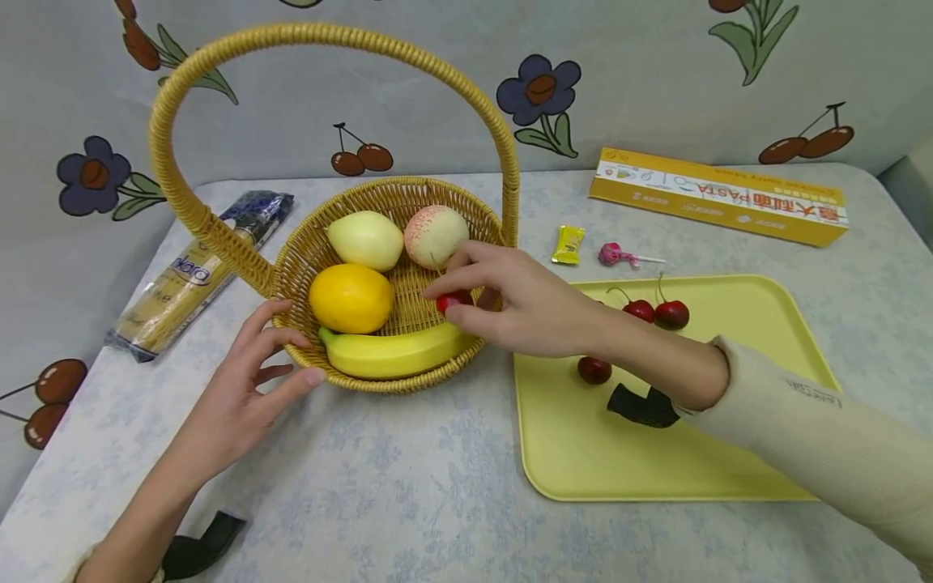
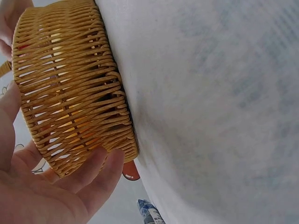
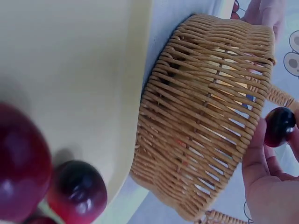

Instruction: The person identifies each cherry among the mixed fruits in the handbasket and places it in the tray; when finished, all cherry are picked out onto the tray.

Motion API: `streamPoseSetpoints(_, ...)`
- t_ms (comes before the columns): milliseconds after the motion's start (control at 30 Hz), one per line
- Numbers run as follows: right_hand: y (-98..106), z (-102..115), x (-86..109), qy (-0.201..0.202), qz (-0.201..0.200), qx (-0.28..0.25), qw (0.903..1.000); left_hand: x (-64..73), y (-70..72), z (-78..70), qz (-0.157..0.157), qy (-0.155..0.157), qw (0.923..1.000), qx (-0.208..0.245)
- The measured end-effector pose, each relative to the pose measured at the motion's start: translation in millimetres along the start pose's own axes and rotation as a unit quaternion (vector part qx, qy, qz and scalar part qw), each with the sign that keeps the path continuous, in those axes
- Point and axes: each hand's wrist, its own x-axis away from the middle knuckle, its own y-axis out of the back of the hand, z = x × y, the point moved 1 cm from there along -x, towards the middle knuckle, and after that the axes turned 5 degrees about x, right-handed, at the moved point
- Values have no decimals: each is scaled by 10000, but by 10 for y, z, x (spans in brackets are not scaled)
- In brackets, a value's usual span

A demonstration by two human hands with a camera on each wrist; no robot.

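Observation:
My right hand (image 1: 513,300) pinches a dark red cherry (image 1: 453,301) between thumb and fingers over the right side of the wicker basket (image 1: 408,385). The right wrist view shows this cherry (image 3: 279,126) just beyond the rim. With its fingers spread, my left hand (image 1: 244,385) touches the basket's near-left side; the left wrist view has its fingertips against the woven wall (image 2: 74,88). Inside the basket lie a yellow banana (image 1: 397,352), an orange-yellow fruit (image 1: 351,298), a pale yellow-green fruit (image 1: 367,240) and a pinkish peach (image 1: 436,235).
Several cherries (image 1: 670,314) lie on a yellow tray (image 1: 729,474), partly hidden by my right arm. Behind it are a yellow-wrapped candy (image 1: 568,244), a pink lollipop (image 1: 612,254) and a pasta box (image 1: 717,196). A spaghetti pack (image 1: 175,300) lies left of the basket, whose tall handle (image 1: 328,34) arches above.

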Motion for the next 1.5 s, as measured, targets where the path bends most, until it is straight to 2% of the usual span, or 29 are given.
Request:
streamPoseSetpoints(133, 69, 13, 138, 23, -57, 89, 9999, -3, -10, 5, 10, 37, 10000, 13)
streamPoseSetpoints(333, 187, -20, 454, -125, -380, 339, 9986, -3, -9, 3, -20, 71, 10000, 3)
streamPoseSetpoints(600, 301, -150, 881, -547, -721, 649, 9938, -2, -5, 8, -31, 50, 10000, -14)
streamPoseSetpoints(767, 351, -205, 1079, -941, -778, 903, 9884, -5, -6, 6, -15, 78, 10000, -7)
streamPoseSetpoints(900, 396, -230, 1218, -1228, -729, 1195, 9825, 0, -3, 5, -8, 74, 10000, 13)
streamPoseSetpoints(1167, 490, -363, 1483, -1524, -541, 1474, 9758, -6, -10, -9, -22, 89, 9999, -43)
streamPoseSetpoints(1500, 584, -527, 1647, -2337, 145, 1980, 9518, 3, -3, -10, -19, 96, 9999, -22)
